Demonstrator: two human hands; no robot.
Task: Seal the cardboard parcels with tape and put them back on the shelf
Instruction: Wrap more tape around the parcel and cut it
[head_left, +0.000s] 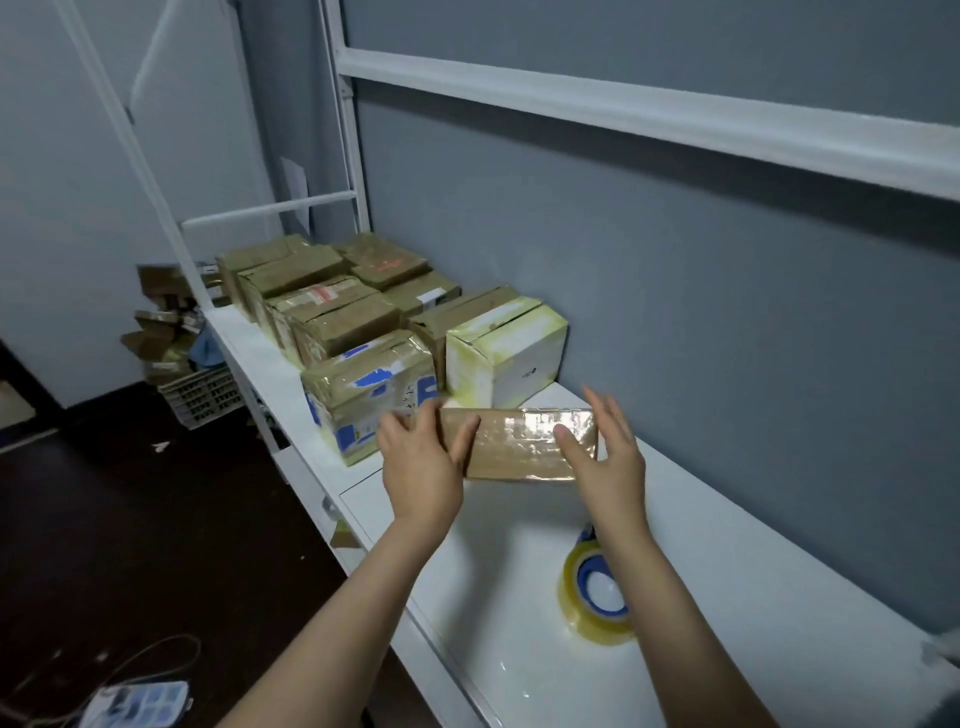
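A flat brown cardboard parcel (519, 444) with shiny clear tape across its top lies on the white shelf (753, 597). My left hand (421, 462) grips its left end, thumb on top and fingers over the far edge. My right hand (605, 457) is at the right end, thumb touching the taped top and fingers straight behind the corner. A roll of clear tape (597, 592) with a blue core stands on the shelf beside my right forearm. Several taped parcels (332, 312) are packed at the shelf's far left, the nearest being a blue-labelled one (369, 400) and a white and yellow box (506, 353).
A grey wall (675, 286) backs the shelf and a white frame beam (623, 114) runs overhead. On the dark floor to the left stand a plastic basket (202, 395) with cardboard scraps piled behind it and a power strip (135, 704) with a cable.
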